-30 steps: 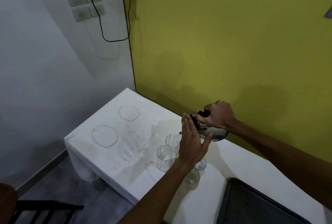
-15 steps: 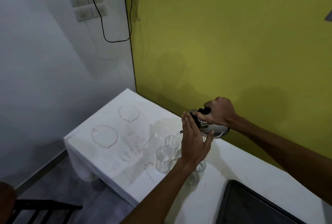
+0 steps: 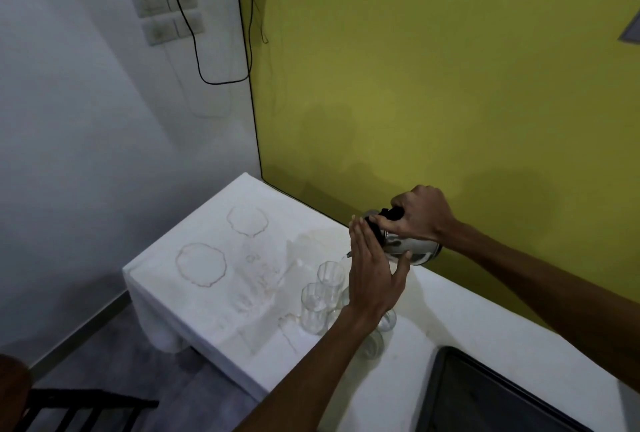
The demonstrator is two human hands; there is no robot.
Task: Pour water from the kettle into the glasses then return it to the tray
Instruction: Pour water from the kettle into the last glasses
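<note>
Both hands serve the pour: right hand [image 3: 420, 215], fingers wrapped around the handle, tilts the kettle [image 3: 407, 245] above the glasses [image 3: 322, 296], while left hand [image 3: 375, 275], fingers spread, steadies its front.

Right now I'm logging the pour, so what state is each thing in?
kettle: tilted, spout toward the glasses, off the tray
right hand: gripping the kettle's handle
left hand: open, flat against the kettle's front
far glass: upright, under the spout
near glass: upright, looks empty
tray: on the table, nothing seen on it
</note>
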